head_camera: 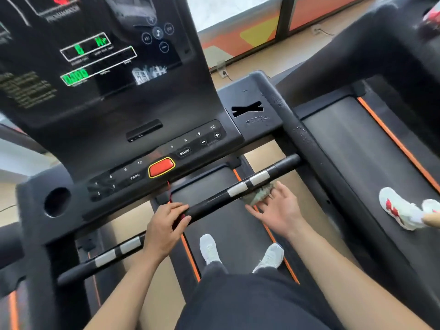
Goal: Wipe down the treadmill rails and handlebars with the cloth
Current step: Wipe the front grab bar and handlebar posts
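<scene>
A black front handlebar (214,202) with silver pulse plates runs across below the console. My left hand (166,225) is closed around its middle, over a red cord clip. A grey-green cloth (257,196) is bunched under the bar beside the right silver plates. My right hand (278,210) is palm-up beneath it, fingers spread, pressing the cloth against the bar's underside. The right side rail (307,139) runs back from the console; its top looks speckled.
The console (114,91) with lit display and red stop button (162,167) stands ahead. My feet in grey shoes (240,253) stand on the belt. On the neighbouring treadmill at right, another person's white and red shoe (400,208) rests on the belt.
</scene>
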Demonstrator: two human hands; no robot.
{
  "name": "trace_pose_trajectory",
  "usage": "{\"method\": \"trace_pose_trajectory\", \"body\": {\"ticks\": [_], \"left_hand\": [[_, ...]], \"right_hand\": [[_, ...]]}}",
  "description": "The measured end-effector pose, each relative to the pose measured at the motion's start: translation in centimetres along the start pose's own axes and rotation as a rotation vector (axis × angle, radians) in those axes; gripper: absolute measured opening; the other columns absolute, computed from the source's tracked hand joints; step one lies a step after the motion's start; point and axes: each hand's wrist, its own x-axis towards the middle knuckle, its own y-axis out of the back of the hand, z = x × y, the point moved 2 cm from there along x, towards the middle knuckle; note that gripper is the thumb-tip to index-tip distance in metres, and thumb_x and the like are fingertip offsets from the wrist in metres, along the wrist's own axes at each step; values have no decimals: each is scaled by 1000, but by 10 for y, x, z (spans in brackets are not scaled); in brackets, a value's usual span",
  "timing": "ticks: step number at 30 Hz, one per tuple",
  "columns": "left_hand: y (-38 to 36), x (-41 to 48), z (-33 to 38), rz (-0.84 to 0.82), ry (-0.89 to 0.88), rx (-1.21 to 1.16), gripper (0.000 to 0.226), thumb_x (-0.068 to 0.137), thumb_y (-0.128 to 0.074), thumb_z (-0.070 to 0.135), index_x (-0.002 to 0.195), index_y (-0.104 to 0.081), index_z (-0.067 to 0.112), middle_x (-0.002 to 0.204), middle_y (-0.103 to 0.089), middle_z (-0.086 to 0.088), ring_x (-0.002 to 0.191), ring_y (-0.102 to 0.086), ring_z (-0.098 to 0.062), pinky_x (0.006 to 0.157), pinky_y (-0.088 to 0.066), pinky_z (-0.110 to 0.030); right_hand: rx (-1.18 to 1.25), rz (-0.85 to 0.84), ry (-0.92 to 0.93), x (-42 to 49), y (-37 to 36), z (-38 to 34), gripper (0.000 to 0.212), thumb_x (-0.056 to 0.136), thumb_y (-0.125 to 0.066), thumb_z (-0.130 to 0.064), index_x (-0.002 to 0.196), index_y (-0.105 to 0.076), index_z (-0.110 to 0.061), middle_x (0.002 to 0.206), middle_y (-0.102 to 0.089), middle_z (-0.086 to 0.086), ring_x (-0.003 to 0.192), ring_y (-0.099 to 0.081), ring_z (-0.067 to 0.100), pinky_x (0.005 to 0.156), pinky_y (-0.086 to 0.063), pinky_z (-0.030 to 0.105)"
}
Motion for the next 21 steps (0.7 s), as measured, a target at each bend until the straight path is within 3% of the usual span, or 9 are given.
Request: {"method": "trace_pose_trajectory", "body": {"ticks": [6,13,21], "left_hand": [[-4,0,5,8,3,137,39,98,-48,46,120,-68,22,109,-70,11,100,-54,-17,81,-51,-37],[0,3,1,-67,75,18,34,95,-51,50,118,-67,32,109,-67,16,101,-60,-8,81,-52,-33],[3,9,1,-90,116,-120,36,89,-52,55,114,-70,34,101,-65,20,95,-59,-3,81,-50,-30]], "right_hand": [[-67,-96,-167,-1,-24,60,47,96,-52,-43,134,-60,-16,136,-63,9,123,-62,33,108,-39,62],[-104,-131,-319,2,-51,112,50,91,-59,-36,134,-59,-11,131,-65,15,123,-60,36,108,-40,60],[-45,-132,-358,-1,-58,110,52,88,-61,-30,135,-58,-7,132,-63,20,125,-58,40,106,-44,57]]}}
